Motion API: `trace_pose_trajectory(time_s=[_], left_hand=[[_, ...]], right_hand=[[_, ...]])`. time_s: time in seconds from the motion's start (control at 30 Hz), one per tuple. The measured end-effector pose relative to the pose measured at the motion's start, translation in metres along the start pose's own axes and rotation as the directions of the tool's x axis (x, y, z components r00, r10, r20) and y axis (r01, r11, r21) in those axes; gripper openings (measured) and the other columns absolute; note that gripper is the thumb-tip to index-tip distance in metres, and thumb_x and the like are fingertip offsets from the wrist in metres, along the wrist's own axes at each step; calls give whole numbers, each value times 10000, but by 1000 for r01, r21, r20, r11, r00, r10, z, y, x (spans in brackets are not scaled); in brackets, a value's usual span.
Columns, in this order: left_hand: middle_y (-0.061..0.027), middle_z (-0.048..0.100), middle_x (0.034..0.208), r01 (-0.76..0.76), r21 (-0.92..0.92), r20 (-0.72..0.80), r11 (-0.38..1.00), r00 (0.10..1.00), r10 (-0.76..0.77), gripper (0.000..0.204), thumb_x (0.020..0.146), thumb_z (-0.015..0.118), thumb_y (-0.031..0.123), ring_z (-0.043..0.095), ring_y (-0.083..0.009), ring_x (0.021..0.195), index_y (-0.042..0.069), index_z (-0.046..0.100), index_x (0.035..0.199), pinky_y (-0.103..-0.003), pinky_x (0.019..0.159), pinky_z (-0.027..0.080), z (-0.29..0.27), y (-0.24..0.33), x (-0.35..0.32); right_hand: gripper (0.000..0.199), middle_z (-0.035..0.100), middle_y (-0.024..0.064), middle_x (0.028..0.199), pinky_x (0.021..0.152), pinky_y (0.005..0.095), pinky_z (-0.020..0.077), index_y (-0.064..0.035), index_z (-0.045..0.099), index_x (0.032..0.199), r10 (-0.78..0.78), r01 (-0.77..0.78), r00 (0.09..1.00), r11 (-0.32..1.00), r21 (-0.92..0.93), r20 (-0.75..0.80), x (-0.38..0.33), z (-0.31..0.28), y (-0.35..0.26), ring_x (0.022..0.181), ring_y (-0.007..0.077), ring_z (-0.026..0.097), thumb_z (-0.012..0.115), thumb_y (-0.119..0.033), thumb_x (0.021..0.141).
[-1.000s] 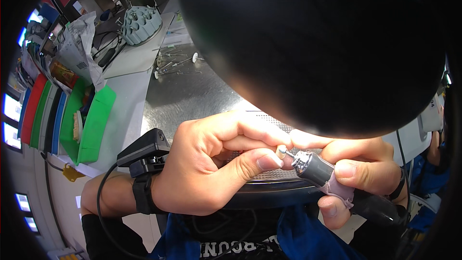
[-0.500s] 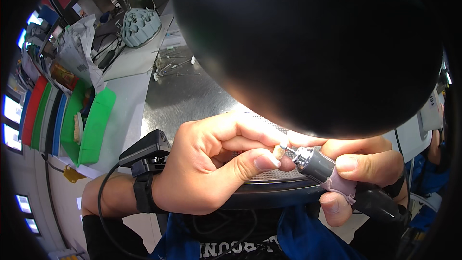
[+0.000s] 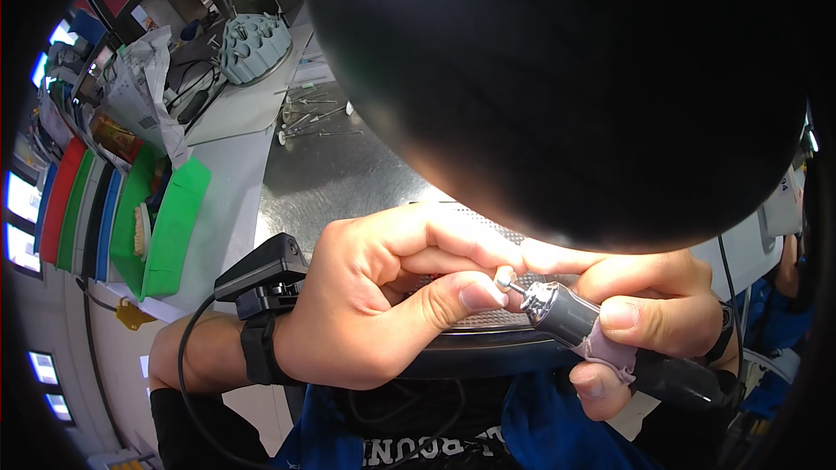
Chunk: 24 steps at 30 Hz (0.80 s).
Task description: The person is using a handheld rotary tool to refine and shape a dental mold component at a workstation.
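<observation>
My right hand point(image 3: 649, 313) grips a rotary handpiece point(image 3: 579, 324) with a metal nose, a dark body and a mauve grip sleeve. Its small round bur tip point(image 3: 503, 279) points left. My left hand point(image 3: 383, 300) is curled in front of the tip, thumb and fingers pinched together against the bur; whatever small piece it holds is hidden by the fingers. A black device point(image 3: 261, 277) is strapped to my left wrist, with a cable hanging from it. Both hands hover over a perforated metal grille point(image 3: 488, 318).
A large dark round shape point(image 3: 557, 78) fills the upper right. A metal worktop point(image 3: 340, 170) carries small burs and tools point(image 3: 313, 117) and a pale green bur stand point(image 3: 252, 45). Green trays point(image 3: 165, 226) and coloured trays point(image 3: 70, 200) stand at the left.
Both hands stay together in the same grip; the handpiece tip has shifted slightly lower against my left thumb. The view moved a little.
</observation>
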<state>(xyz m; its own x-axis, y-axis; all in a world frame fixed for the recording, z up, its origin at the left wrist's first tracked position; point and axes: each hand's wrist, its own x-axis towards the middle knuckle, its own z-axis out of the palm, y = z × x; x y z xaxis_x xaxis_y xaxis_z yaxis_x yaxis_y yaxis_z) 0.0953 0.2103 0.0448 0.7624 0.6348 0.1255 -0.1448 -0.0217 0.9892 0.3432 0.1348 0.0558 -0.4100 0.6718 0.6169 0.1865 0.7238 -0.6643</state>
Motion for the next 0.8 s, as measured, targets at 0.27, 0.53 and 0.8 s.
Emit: trace_pose_trajectory(time_s=[0.27,0.53,0.8], left_hand=[[-151,764,1070,-5,-1,-17,1000,1000,5,151,1012,631,3,720,-163,1056,-61,640,1149,-302,975,548,0,-1,-1],[-174,754,1130,-45,-120,-10,992,999,44,163,1028,604,4,712,-176,1088,-63,633,1174,-316,998,543,2,-5,1],[-187,737,1172,-114,-100,-32,988,993,111,196,1031,602,7,695,-185,1131,-59,630,1214,-314,1010,541,3,-8,3]], right_hand=[[461,659,205,923,803,434,631,-42,553,1286,-1,2,1000,1000,-22,15,1,-1,0,890,315,746,787,-90,891],[444,672,201,972,844,425,633,-53,559,1242,117,-118,991,993,3,-69,0,-1,-8,903,288,751,814,-102,882],[461,611,181,1001,963,603,582,-16,543,1250,-125,128,991,990,53,-53,-2,10,8,1090,449,700,813,-81,882]])
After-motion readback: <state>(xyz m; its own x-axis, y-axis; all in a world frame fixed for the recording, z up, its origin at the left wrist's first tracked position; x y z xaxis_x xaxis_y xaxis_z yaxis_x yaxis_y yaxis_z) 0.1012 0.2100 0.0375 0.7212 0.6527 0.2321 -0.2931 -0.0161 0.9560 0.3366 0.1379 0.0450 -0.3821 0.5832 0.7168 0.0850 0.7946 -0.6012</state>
